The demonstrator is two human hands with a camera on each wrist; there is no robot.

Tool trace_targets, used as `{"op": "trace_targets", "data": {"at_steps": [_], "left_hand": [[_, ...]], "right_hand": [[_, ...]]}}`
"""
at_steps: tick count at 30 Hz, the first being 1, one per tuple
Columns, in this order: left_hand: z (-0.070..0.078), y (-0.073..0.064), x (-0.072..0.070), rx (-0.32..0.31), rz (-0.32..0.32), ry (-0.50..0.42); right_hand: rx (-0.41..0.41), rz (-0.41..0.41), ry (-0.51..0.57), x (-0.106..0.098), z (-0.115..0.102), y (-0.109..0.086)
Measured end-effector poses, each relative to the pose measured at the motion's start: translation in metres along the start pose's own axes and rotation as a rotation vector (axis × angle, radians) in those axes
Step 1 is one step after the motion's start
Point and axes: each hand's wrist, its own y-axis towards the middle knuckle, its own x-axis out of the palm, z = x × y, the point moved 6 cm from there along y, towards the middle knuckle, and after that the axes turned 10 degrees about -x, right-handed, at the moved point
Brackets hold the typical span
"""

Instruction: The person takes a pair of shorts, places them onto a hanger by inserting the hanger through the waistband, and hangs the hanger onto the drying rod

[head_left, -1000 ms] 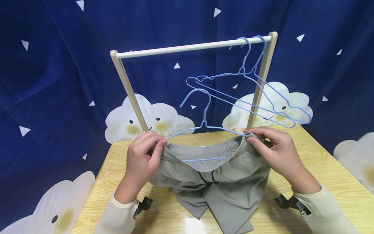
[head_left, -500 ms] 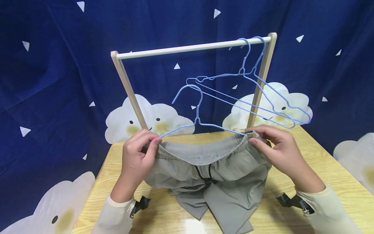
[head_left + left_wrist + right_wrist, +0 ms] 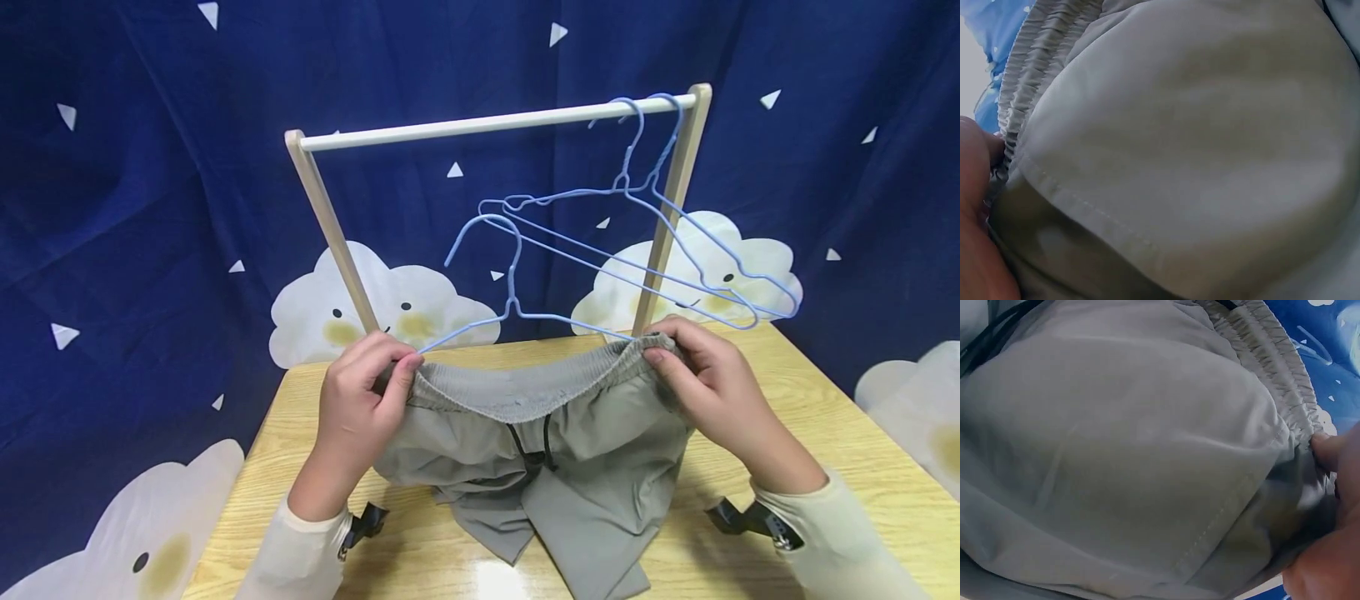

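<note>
Grey shorts (image 3: 600, 425) with a gathered elastic waistband and black drawstring (image 3: 547, 442) hang between my hands, waist opening up, legs trailing onto the table. My left hand (image 3: 363, 408) pinches the left end of the waistband, thumb on the near side. At the opposite end my right hand (image 3: 712, 392) pinches the waistband the same way. A blue wire hanger (image 3: 512, 275) rises out of the opening, hook pointing left; its shoulder ends meet the waistband near each hand, and its lower bar is hidden. Both wrist views are filled by the shorts' fabric (image 3: 1197, 125).
Behind stands a wooden rack with a pale crossbar (image 3: 450, 129). Two more blue hangers (image 3: 626, 179) hang at its right end, close above my right hand. The wooden table (image 3: 780, 400) lies below, and a dark blue curtain (image 3: 187, 208) backs everything.
The hanger has shifted slightly up and to the left, and its lower bar has dropped out of sight behind the front waistband. My hands have moved a little farther apart, stretching the waistband.
</note>
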Motion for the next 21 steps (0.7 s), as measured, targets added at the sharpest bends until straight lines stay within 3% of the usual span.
{"op": "trace_targets", "data": {"at_steps": [11, 17, 21], "left_hand": [[-0.007, -0.004, -0.007, -0.110, -0.017, 0.069], [-0.005, 0.000, -0.007, -0.104, 0.008, 0.113], [-0.006, 0.000, -0.005, -0.125, -0.029, 0.091]], "right_hand": [[0.032, 0.092, -0.105, -0.020, -0.019, 0.011], [0.087, 0.191, -0.223, -0.045, -0.022, 0.044], [0.117, 0.256, -0.307, -0.052, -0.026, 0.067]]}}
